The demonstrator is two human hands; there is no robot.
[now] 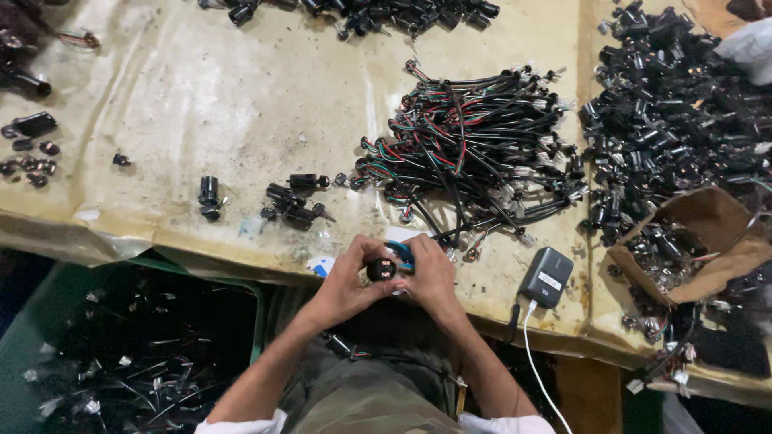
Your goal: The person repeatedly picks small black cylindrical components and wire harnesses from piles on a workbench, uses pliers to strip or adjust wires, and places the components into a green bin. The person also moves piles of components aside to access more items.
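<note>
Both my hands meet at the near edge of a worn tan table (241,96). My left hand (347,277) and my right hand (432,273) together grip a small black cylindrical connector (382,270) with its round face toward me. A blue object (400,251) shows just behind my right fingers. A tangled heap of short black cables with red and green wires (470,149) lies just beyond my hands.
Loose black connectors (293,201) lie left of the hands. A big pile of black parts (675,112) fills the right side, beside a torn cardboard box (708,241). A dark charger with white cable (547,277) sits at the edge. A green bin (129,354) of parts stands below left.
</note>
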